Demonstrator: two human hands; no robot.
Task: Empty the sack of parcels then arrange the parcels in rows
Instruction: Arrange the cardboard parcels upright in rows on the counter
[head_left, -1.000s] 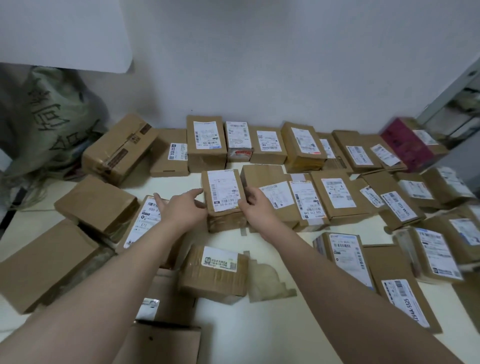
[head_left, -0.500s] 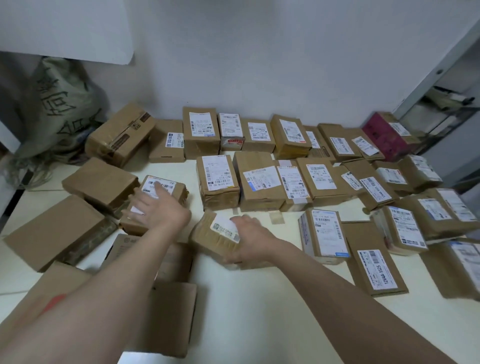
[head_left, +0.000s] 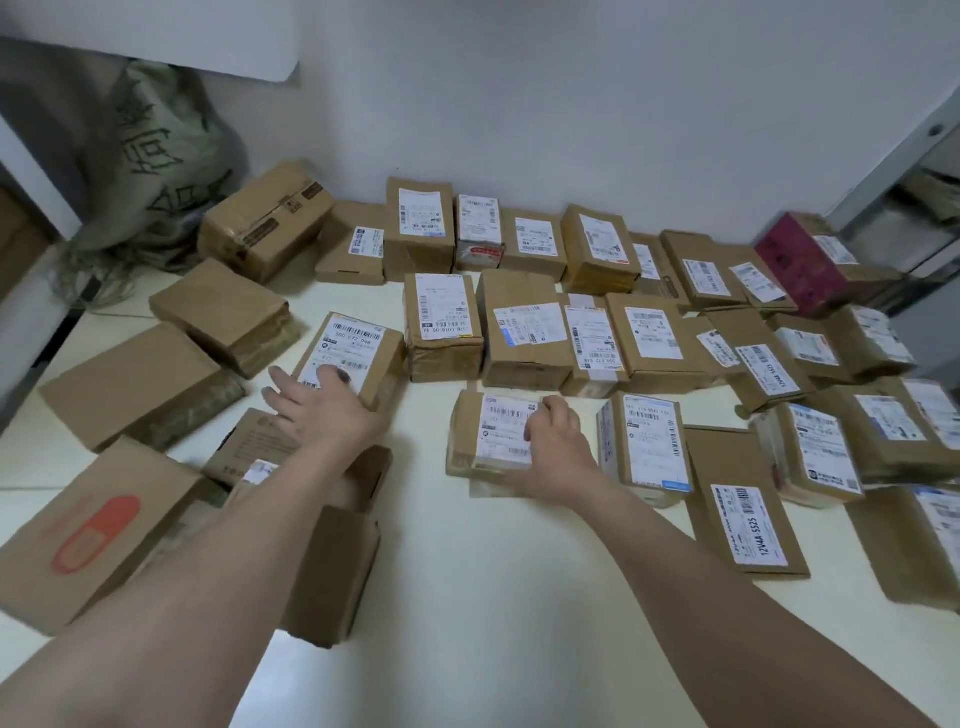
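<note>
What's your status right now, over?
Left hand flat on labelled parcel. Right hand grips small parcel beside front row. Unsorted boxes crowd the left.

Open tabletop (head_left: 493, 597) spans the lower centre of the frame. Packed parcel rows (head_left: 524, 332) block the upper centre and right; loose cardboard boxes (head_left: 130, 384) crowd the left edge. The sack (head_left: 156, 166) fills the upper left corner.

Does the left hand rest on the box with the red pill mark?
No, the left hand lies on a white-labelled parcel farther back.
</note>
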